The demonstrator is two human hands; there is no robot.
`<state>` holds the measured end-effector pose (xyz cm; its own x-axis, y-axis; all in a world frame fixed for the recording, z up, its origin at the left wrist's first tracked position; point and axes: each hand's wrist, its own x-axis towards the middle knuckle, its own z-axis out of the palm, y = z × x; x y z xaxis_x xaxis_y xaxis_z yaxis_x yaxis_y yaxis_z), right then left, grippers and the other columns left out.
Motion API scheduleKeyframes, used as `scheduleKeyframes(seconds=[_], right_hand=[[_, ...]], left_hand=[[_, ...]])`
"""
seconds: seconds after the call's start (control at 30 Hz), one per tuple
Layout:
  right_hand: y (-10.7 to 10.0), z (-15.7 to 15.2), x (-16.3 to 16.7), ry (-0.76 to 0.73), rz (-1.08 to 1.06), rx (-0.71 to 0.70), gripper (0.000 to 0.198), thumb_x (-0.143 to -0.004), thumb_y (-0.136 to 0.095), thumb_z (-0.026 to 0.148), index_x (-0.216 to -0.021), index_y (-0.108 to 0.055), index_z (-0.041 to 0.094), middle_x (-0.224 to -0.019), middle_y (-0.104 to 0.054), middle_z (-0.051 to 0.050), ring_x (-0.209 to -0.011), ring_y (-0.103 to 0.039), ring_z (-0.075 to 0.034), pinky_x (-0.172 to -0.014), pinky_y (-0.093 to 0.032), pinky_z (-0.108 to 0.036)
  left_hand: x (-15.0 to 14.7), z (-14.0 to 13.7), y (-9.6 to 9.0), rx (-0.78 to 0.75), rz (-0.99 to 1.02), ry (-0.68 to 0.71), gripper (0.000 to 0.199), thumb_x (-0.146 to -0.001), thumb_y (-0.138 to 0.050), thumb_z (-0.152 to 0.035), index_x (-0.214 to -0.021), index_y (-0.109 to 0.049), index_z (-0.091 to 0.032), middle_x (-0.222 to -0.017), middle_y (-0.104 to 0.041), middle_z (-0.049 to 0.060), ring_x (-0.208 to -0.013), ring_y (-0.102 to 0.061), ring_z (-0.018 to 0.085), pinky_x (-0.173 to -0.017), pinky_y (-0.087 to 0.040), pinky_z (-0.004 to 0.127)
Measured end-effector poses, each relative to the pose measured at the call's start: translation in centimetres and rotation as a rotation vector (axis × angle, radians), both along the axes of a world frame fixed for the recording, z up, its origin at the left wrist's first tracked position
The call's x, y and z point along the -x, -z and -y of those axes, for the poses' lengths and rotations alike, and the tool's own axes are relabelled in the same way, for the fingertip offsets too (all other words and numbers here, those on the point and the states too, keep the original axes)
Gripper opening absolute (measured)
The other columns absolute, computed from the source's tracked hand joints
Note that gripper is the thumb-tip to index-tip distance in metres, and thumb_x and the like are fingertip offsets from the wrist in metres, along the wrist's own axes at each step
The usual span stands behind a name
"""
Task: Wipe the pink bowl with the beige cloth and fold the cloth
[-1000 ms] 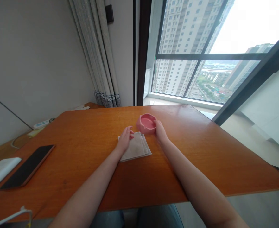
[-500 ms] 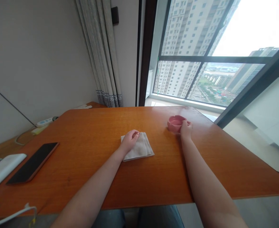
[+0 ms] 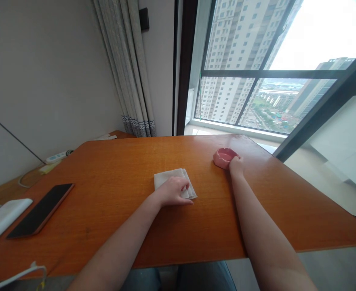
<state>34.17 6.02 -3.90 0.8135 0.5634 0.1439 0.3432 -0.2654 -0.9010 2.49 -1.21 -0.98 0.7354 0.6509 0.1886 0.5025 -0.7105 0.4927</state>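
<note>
A folded white cloth [image 3: 167, 176] lies in several layers on the wooden table. Over its near right part is my left hand [image 3: 173, 192], thumb stretched out to the right and apart from the curved fingers. The hand hides much of the cloth, and I see nothing held in it. Farther back on the right, my right hand [image 3: 236, 165] grips the near right rim of a shallow, faceted pink bowl [image 3: 222, 159]. The bowl is tilted a little and its inside faces up; whether its base touches the table I cannot tell.
On the left lie a black-screened phone [image 3: 41, 211] and a white flat object [image 3: 6, 218]. A white cable [image 3: 23, 275] hangs at the near left corner. A power strip [image 3: 56, 157] sits beyond the table's left edge. Behind stand a grey curtain [image 3: 129, 72] and a large window [image 3: 232, 72].
My left hand has moved nearer and to the right across the cloth, its thumb now spread out. The pink bowl has tilted slightly in my right hand.
</note>
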Motion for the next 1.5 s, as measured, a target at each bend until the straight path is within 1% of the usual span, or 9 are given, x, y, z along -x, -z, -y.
scheduleKeyframes(seconds=[0.37,0.5,0.67,0.8,1.03,1.23,1.33,1.4,1.5], right_hand=[[-0.7,0.5,0.3,0.059,0.028,0.018,0.045,-0.080,-0.031,0.020,-0.120,-0.049,0.014,-0.122,-0.053,-0.018,-0.122,-0.043,-0.030,-0.104,-0.025,-0.054],[-2.3,1.3,2.6,0.058,0.272,-0.168,0.052,-0.083,-0.031,0.023,-0.134,-0.034,0.012,-0.141,-0.034,-0.020,-0.135,-0.024,-0.029,-0.108,-0.016,-0.055],[-4.2,3.1,10.3,-0.629,0.537,-0.432,0.039,-0.087,-0.034,0.023,-0.121,-0.051,0.015,-0.118,-0.056,-0.013,-0.114,-0.048,-0.023,-0.101,-0.035,-0.040],[-3.8,4.4,15.0,-1.052,0.514,-0.305,0.032,-0.084,-0.040,0.021,-0.111,-0.058,0.022,-0.109,-0.061,-0.008,-0.102,-0.056,-0.020,-0.092,-0.043,-0.035],[-2.7,4.5,16.1,-1.001,0.314,-0.277,0.032,-0.093,-0.030,0.038,-0.095,-0.058,0.022,-0.089,-0.065,-0.005,-0.085,-0.059,-0.019,-0.079,-0.045,-0.032],[-3.3,5.4,16.9,-1.089,0.463,-0.205,0.038,-0.095,-0.026,0.038,-0.089,-0.060,0.023,-0.082,-0.065,-0.004,-0.083,-0.060,-0.020,-0.086,-0.041,-0.035],[-2.8,5.7,17.2,-1.285,0.594,-0.015,0.030,-0.085,-0.049,0.041,-0.106,-0.060,0.023,-0.109,-0.064,-0.007,-0.103,-0.057,-0.023,-0.093,-0.040,-0.036],[-2.1,5.5,17.2,-1.352,0.717,0.141,0.047,-0.076,-0.062,0.041,-0.120,-0.056,0.023,-0.133,-0.051,-0.010,-0.123,-0.045,-0.028,-0.103,-0.034,-0.042],[-1.2,4.6,16.4,-1.224,0.804,0.336,0.050,-0.080,-0.059,0.041,-0.127,-0.051,0.024,-0.144,-0.039,-0.011,-0.133,-0.033,-0.031,-0.107,-0.025,-0.051]], left_hand=[[-0.2,0.1,-0.1,-0.043,0.012,-0.032,0.003,-0.072,-0.048,-0.018,-0.073,-0.051,-0.020,-0.072,-0.054,0.002,-0.068,-0.047,0.016,-0.063,-0.034,0.027],[-0.1,-0.3,0.0,-0.050,0.098,-0.095,0.006,-0.077,-0.049,-0.024,-0.074,-0.050,-0.020,-0.072,-0.053,0.002,-0.069,-0.047,0.016,-0.063,-0.034,0.027],[0.2,-0.7,0.3,0.058,0.117,-0.118,0.023,-0.082,-0.052,-0.042,-0.076,-0.050,-0.020,-0.066,-0.050,-0.002,-0.061,-0.043,0.013,-0.056,-0.029,0.026],[0.1,-1.0,0.8,0.076,0.150,-0.114,0.025,-0.087,-0.045,-0.038,-0.071,-0.048,-0.019,-0.067,-0.051,-0.002,-0.062,-0.043,0.013,-0.058,-0.029,0.026],[0.6,-2.1,1.0,0.103,0.528,-0.330,0.027,-0.091,-0.037,-0.040,-0.076,-0.046,-0.019,-0.070,-0.049,-0.002,-0.066,-0.045,0.013,-0.062,-0.034,0.025],[1.6,-2.6,0.3,-0.010,0.737,-0.596,0.024,-0.089,-0.042,-0.039,-0.074,-0.047,-0.020,-0.069,-0.049,-0.001,-0.067,-0.047,0.014,-0.064,-0.036,0.025],[2.3,-2.9,-0.1,-0.096,0.910,-0.767,0.022,-0.089,-0.043,-0.038,-0.076,-0.046,-0.021,-0.071,-0.049,-0.001,-0.069,-0.047,0.015,-0.068,-0.037,0.025],[2.9,-3.4,-0.1,-0.119,1.008,-0.866,0.021,-0.089,-0.043,-0.038,-0.079,-0.046,-0.021,-0.073,-0.049,-0.001,-0.071,-0.048,0.015,-0.070,-0.038,0.025],[3.7,-4.4,0.5,-0.126,1.137,-0.979,0.019,-0.089,-0.044,-0.039,-0.084,-0.047,-0.021,-0.078,-0.049,-0.001,-0.075,-0.048,0.013,-0.074,-0.039,0.024]])
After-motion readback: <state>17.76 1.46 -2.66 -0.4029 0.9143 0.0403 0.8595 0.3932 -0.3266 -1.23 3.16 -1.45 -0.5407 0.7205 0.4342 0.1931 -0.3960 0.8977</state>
